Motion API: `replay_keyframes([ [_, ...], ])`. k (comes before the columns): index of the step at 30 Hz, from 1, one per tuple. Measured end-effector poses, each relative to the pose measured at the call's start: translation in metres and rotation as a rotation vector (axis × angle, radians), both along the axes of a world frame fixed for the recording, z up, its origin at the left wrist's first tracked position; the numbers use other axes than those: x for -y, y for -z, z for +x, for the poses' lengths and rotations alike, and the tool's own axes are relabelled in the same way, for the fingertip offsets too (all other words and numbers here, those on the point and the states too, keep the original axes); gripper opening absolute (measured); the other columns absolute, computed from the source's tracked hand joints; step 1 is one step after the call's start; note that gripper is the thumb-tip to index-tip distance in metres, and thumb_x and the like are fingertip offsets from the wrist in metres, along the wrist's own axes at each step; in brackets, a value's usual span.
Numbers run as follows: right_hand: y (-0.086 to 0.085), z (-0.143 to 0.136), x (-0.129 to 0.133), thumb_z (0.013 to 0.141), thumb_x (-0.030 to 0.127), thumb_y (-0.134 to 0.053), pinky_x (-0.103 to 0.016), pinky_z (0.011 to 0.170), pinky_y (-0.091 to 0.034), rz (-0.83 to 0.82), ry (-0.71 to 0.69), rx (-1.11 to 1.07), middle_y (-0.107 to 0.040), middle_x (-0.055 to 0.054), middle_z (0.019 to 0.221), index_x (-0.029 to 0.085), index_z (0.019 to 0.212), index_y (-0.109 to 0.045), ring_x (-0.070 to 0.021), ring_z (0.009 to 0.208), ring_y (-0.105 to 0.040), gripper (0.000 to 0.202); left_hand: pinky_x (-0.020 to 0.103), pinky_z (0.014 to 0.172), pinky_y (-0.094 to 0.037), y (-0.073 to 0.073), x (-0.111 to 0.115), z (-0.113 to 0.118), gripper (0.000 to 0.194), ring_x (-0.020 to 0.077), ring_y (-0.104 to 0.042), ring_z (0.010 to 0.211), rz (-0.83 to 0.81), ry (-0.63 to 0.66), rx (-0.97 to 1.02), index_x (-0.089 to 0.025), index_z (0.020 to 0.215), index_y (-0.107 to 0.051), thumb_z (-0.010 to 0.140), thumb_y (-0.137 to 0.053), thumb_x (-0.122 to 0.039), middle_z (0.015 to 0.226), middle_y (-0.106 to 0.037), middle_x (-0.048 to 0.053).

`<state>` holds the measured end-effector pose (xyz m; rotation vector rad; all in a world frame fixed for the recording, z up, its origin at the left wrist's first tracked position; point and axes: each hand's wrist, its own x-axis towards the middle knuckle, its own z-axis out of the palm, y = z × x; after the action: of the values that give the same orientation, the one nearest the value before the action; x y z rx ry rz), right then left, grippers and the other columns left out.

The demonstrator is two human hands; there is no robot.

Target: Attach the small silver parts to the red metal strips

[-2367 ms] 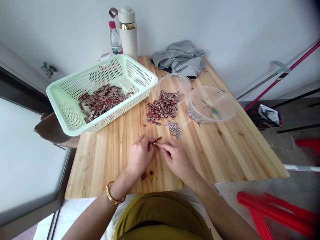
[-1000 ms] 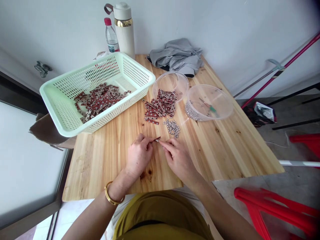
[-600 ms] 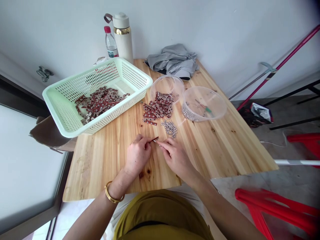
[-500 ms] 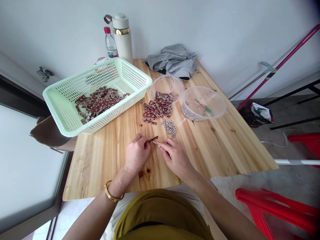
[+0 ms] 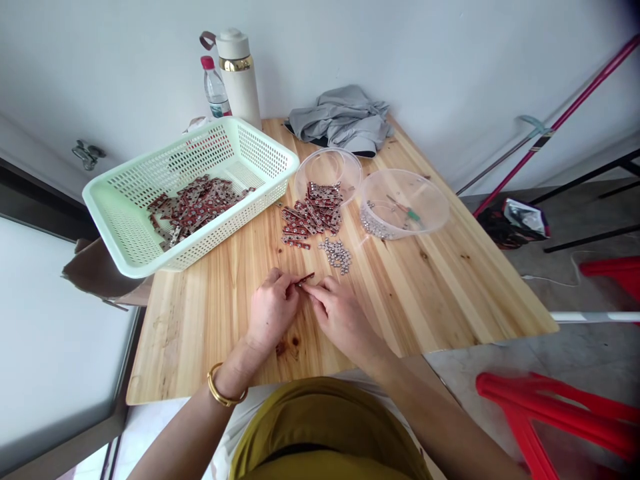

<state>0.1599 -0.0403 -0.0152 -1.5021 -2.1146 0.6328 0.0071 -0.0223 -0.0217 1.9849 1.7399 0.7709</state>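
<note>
Tbl (image 5: 215, 313): LH (image 5: 273, 308), RH (image 5: 345, 320) angled inward

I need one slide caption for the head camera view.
Left hand and right hand meet at a reddish strip over a wooden table.

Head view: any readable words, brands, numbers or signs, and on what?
None can be read.
Bottle: label printed, too small to read.
Bag on the floor: any print too small and blurred to read.
Pole: dark band, any marking too small to read.
Flask: no lettering visible.
</note>
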Motion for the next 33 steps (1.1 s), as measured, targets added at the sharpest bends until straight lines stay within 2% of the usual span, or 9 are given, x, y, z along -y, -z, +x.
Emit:
replay_keyframes([
  [6, -0.003, 0.001, 0.001, 0.091, 0.012, -0.042, -0.035, 0.082, -0.052, -0.011, -0.014, -0.090, -0.061, -0.007, 0.096, 0.021, 0.119, -0.064, -0.0187, 0.088, -0.062, 0.036, 0.025, 0.069, -0.048, -0.004, -0.003, -0.003, 0.024, 0.0135, -0.061, 0.073, -0.017, 0.003, 0.068, -0.018, 0.092, -0.072, 0.082, -0.052, -0.010, 0.084, -0.065, 0.004],
  [10, -0.010, 0.016, 0.005, 0.095, 0.017, -0.041, -0.031, 0.081, -0.052, 0.042, 0.017, -0.310, -0.063, -0.006, 0.095, 0.023, 0.117, -0.064, -0.0169, 0.090, -0.062, 0.032, 0.024, 0.066, -0.049, -0.014, -0.009, -0.009, 0.023, 0.0124, -0.062, 0.068, -0.214, -0.036, 0.302, -0.016, 0.091, -0.073, 0.079, -0.054, -0.010, 0.080, -0.070, 0.003],
  [15, -0.008, 0.034, 0.010, 0.096, 0.024, -0.042, -0.029, 0.071, -0.053, 0.090, 0.088, -0.333, -0.064, -0.006, 0.090, 0.023, 0.114, -0.066, -0.0170, 0.082, -0.063, 0.029, 0.024, 0.060, -0.050, -0.035, -0.010, -0.016, 0.021, 0.0125, -0.064, 0.065, -0.389, -0.060, 0.538, -0.017, 0.090, -0.073, 0.078, -0.056, -0.013, 0.079, -0.074, 0.002],
  [19, -0.004, 0.041, 0.014, 0.097, 0.026, -0.041, -0.027, 0.069, -0.053, 0.087, 0.112, -0.344, -0.066, -0.007, 0.093, 0.022, 0.114, -0.065, -0.0170, 0.083, -0.064, 0.029, 0.025, 0.065, -0.053, -0.073, -0.026, -0.049, 0.017, 0.0127, -0.065, 0.073, -0.083, -0.127, 0.434, -0.019, 0.093, -0.071, 0.083, -0.058, -0.020, 0.088, -0.074, 0.002],
  [21, -0.005, 0.044, 0.015, 0.096, 0.027, -0.043, -0.026, 0.067, -0.053, 0.100, 0.135, -0.351, -0.066, -0.007, 0.093, 0.021, 0.114, -0.064, -0.0165, 0.080, -0.064, 0.028, 0.026, 0.071, -0.053, -0.095, -0.041, -0.073, 0.018, 0.0122, -0.063, 0.079, 0.224, -0.252, 0.230, -0.021, 0.097, -0.071, 0.085, -0.058, -0.020, 0.096, -0.072, 0.001],
  [24, -0.007, 0.051, 0.012, 0.094, 0.030, -0.049, -0.027, 0.064, -0.053, 0.140, 0.179, -0.358, -0.066, -0.007, 0.090, 0.020, 0.113, -0.063, -0.0167, 0.077, -0.064, 0.025, 0.029, 0.071, -0.052, -0.113, -0.060, -0.089, 0.026, 0.0094, -0.055, 0.067, 0.400, -0.301, -0.110, -0.019, 0.110, -0.069, 0.086, -0.057, -0.018, 0.110, -0.066, 0.003],
  [26, -0.008, 0.057, 0.006, 0.093, 0.031, -0.052, -0.028, 0.067, -0.054, 0.161, 0.213, -0.345, -0.067, -0.008, 0.092, 0.020, 0.109, -0.065, -0.0177, 0.079, -0.064, 0.023, 0.028, 0.070, -0.053, -0.107, -0.064, -0.076, 0.028, 0.0102, -0.057, 0.069, 0.442, -0.176, -0.134, -0.015, 0.112, -0.067, 0.087, -0.056, -0.016, 0.116, -0.063, 0.006],
  [29, -0.009, 0.069, -0.005, 0.093, 0.032, -0.051, -0.031, 0.071, -0.054, 0.177, 0.258, -0.315, -0.068, -0.008, 0.094, 0.021, 0.103, -0.066, -0.0189, 0.082, -0.066, 0.022, 0.026, 0.076, -0.053, -0.078, -0.065, -0.038, 0.020, 0.0146, -0.063, 0.085, 0.296, 0.120, -0.148, -0.019, 0.102, -0.069, 0.090, -0.052, -0.017, 0.100, -0.066, 0.005],
  [33, -0.007, 0.083, -0.019, 0.092, 0.030, -0.050, -0.032, 0.071, -0.054, 0.210, 0.268, -0.277, -0.068, -0.007, 0.092, 0.020, 0.099, -0.066, -0.0191, 0.081, -0.065, 0.020, 0.029, 0.072, -0.052, -0.040, -0.077, -0.003, 0.021, 0.0199, -0.062, 0.091, 0.110, 0.196, -0.314, -0.022, 0.102, -0.069, 0.090, -0.052, -0.019, 0.099, -0.063, 0.007],
])
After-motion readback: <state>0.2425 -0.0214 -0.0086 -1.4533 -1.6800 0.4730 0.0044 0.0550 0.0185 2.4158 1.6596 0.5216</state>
